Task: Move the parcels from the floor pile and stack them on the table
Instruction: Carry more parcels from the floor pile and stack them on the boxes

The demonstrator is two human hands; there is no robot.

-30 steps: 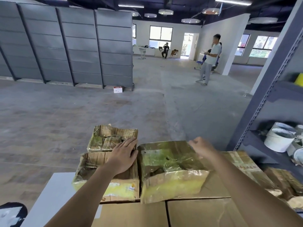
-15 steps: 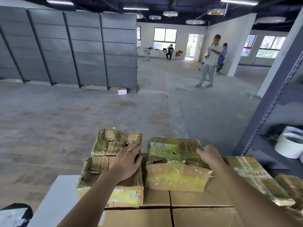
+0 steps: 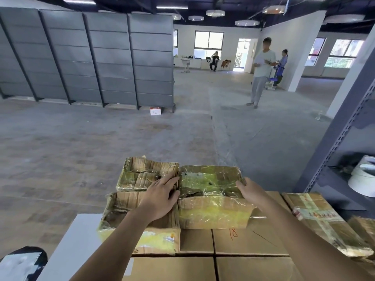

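Observation:
A taped brown parcel [image 3: 211, 185] with a yellowish front lies on a layer of plain cardboard boxes [image 3: 243, 244] on the white table [image 3: 77, 240]. My right hand [image 3: 249, 191] grips its right edge. My left hand [image 3: 160, 197] lies flat on the near left parcel [image 3: 121, 216], its straight fingers touching the taped parcel's left side. A third parcel [image 3: 142, 173] sits behind the near left one, close against the taped parcel. Another taped parcel [image 3: 320, 218] lies to the right.
A grey metal shelf [image 3: 345, 138] with a white bucket [image 3: 363, 179] stands at the right. Grey cabinets [image 3: 101, 57] line the far left, a small box [image 3: 155, 110] at their foot. Two people [image 3: 261, 72] stand across the concrete floor; another sits farther back.
The taped parcel has been lowered flat and slid left against the left parcels. My right hand moved from its far top edge to its right side. My left hand stayed put.

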